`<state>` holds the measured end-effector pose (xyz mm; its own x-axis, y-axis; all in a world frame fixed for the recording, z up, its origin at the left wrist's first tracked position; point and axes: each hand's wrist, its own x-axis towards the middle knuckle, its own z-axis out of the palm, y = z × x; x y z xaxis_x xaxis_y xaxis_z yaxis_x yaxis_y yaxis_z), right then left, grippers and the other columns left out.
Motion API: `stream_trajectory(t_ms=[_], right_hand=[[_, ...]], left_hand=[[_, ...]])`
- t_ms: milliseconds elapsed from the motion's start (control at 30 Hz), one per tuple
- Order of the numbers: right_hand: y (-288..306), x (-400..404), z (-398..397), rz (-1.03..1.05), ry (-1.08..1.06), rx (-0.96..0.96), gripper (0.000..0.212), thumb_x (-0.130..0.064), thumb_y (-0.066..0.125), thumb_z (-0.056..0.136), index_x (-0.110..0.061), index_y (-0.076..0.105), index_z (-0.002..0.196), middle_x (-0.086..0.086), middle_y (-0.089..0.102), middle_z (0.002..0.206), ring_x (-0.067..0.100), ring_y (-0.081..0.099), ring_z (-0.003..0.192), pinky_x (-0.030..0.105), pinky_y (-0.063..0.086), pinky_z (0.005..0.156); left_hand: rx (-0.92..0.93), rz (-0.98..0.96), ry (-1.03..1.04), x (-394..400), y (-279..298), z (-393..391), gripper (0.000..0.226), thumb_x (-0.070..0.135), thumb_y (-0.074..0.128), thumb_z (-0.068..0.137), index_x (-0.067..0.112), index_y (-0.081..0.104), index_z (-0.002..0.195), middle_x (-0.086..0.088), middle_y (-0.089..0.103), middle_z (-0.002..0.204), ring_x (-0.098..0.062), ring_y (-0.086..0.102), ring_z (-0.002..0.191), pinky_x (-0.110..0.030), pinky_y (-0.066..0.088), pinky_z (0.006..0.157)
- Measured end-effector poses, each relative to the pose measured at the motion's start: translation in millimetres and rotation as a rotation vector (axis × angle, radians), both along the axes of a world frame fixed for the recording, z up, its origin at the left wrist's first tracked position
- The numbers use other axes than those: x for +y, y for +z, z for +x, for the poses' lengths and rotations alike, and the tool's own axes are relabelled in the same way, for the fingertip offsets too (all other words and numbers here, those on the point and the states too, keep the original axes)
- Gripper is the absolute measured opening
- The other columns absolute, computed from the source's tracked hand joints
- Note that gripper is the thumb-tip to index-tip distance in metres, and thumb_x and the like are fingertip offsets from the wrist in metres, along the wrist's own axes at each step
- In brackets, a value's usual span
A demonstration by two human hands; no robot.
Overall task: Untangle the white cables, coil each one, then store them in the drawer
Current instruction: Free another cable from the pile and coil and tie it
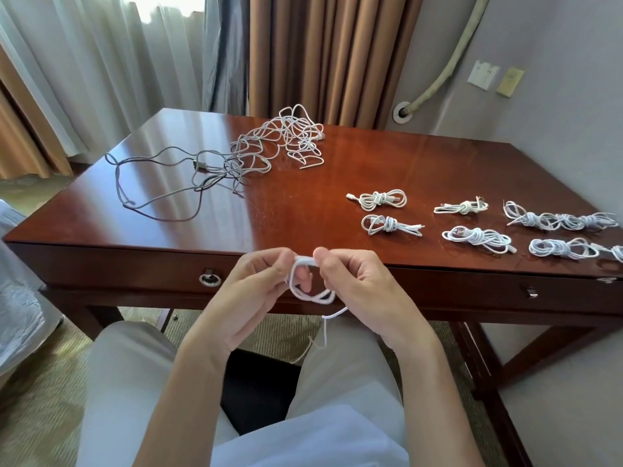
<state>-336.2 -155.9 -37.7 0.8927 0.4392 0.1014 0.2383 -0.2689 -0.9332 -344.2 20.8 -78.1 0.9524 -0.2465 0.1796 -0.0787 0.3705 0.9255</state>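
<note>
This looks like a hotel room or a furnished bedroom rather than a workplace. A glossy dark-wood writing desk (303, 203) with a ring-pull drawer (209, 280) stands against a plain grey wall (556, 112), and behind it hang floor-length drapes — sheer white curtains (84, 62) over a bright window, flanked by heavy tan blackout curtains (320, 52). Wall plates (482, 75) sit low on the wall beside a wrapped pipe (448, 69) entering a round wall port. Patterned carpet (40, 399) covers the floor — and white bedding (17, 298) shows at the left edge.
</note>
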Motion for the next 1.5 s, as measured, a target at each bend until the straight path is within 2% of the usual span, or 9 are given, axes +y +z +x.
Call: stream_trajectory(t_ms=[100, 200, 433, 567, 733, 867, 1067, 1267, 1500], right_hand=[[-0.1, -5.7, -0.1, -0.132, 0.097, 0.015, 0.045, -0.044, 0.050, 0.106, -0.021, 0.075, 0.077, 0.009, 0.064, 0.065, 0.041, 0.043, 0.064, 0.046, 0.047, 0.062], [-1.6, -4.3, -0.7, -0.070, 0.069, 0.048, 0.050, -0.041, 0.051, 0.104, -0.013, 0.060, 0.065, -0.002, 0.037, 0.055, 0.014, 0.028, 0.052, 0.025, 0.027, 0.051], [-5.2, 1.2, 3.0, 0.125, -0.016, 0.089, 0.050, -0.051, 0.046, 0.097, -0.010, 0.049, 0.069, -0.010, 0.032, 0.052, 0.005, 0.022, 0.046, 0.014, 0.023, 0.045], [0.7, -6.6, 5.4, 0.206, -0.059, 0.296, 0.058, -0.060, 0.032, 0.101, -0.020, 0.045, 0.062, -0.006, 0.022, 0.060, 0.009, 0.016, 0.050, 0.022, 0.013, 0.047], [-2.3, -9.0, 4.4, 0.056, 0.017, 0.167, 0.049, -0.036, 0.047, 0.107, -0.017, 0.045, 0.062, -0.004, 0.024, 0.056, 0.010, 0.017, 0.049, 0.029, 0.013, 0.049], [2.6, -7.0, 3.0, 0.006, 0.063, 0.147, 0.045, -0.026, 0.048, 0.107, 0.002, 0.057, 0.074, -0.015, 0.042, 0.047, 0.003, 0.035, 0.041, 0.013, 0.032, 0.045], [-0.5, -3.9, 3.5, 0.169, 0.042, 0.234, 0.043, -0.046, 0.052, 0.095, -0.010, 0.066, 0.077, -0.007, 0.041, 0.054, 0.004, 0.023, 0.044, 0.018, 0.019, 0.045], [1.4, -1.9, 3.4, 0.209, 0.056, 0.192, 0.038, -0.043, 0.054, 0.097, -0.018, 0.062, 0.070, 0.013, 0.035, 0.065, 0.008, 0.022, 0.047, 0.017, 0.023, 0.045], [1.1, 0.4, -1.9, 0.010, 0.058, 0.063, 0.039, -0.033, 0.056, 0.103, -0.005, 0.068, 0.078, -0.005, 0.052, 0.058, 0.003, 0.039, 0.052, 0.014, 0.033, 0.055]], left_hand=[[-0.069, 0.294, -0.056, 6.6, 3.0, -1.0, 0.043, 0.028, 0.043, 0.102, -0.009, 0.061, 0.089, -0.010, 0.054, 0.069, -0.020, 0.054, 0.070, -0.030, 0.048, 0.077], [-0.066, 0.305, 0.018, 3.8, 5.7, -1.8, 0.032, 0.024, 0.050, 0.104, -0.003, 0.059, 0.089, -0.018, 0.051, 0.065, -0.017, 0.050, 0.067, -0.020, 0.048, 0.070], [0.149, -0.491, 0.148, -20.4, -2.3, 8.5, 0.027, 0.011, 0.046, 0.100, 0.007, 0.056, 0.075, 0.003, 0.035, 0.055, -0.009, 0.040, 0.050, -0.026, 0.054, 0.072], [0.146, -0.354, -0.059, -10.9, -4.5, 6.3, 0.028, 0.013, 0.047, 0.100, 0.007, 0.071, 0.087, 0.003, 0.037, 0.059, -0.010, 0.038, 0.054, -0.030, 0.055, 0.079], [0.063, 0.149, -0.016, 1.5, 8.1, 1.0, 0.041, 0.038, 0.047, 0.099, 0.008, 0.068, 0.079, -0.002, 0.026, 0.059, -0.015, 0.042, 0.054, -0.041, 0.044, 0.081], [-0.013, 0.418, -0.042, 3.1, 16.8, -3.8, 0.048, 0.041, 0.042, 0.103, 0.004, 0.062, 0.079, 0.004, 0.030, 0.054, -0.010, 0.037, 0.051, -0.027, 0.037, 0.063], [-0.101, 0.322, 0.166, 2.8, 7.5, 0.3, 0.047, 0.041, 0.049, 0.097, 0.005, 0.052, 0.067, -0.019, 0.032, 0.061, -0.025, 0.039, 0.061, -0.023, 0.046, 0.062], [0.051, -0.133, 0.058, -2.8, 2.4, 0.4, 0.041, 0.029, 0.043, 0.102, 0.012, 0.058, 0.067, 0.004, 0.027, 0.055, -0.013, 0.024, 0.051, -0.026, 0.048, 0.063], [-0.021, 0.278, -0.054, 8.1, 11.3, -2.2, 0.048, 0.032, 0.046, 0.104, -0.010, 0.049, 0.080, 0.004, 0.026, 0.055, -0.011, 0.023, 0.048, -0.025, 0.035, 0.050]])
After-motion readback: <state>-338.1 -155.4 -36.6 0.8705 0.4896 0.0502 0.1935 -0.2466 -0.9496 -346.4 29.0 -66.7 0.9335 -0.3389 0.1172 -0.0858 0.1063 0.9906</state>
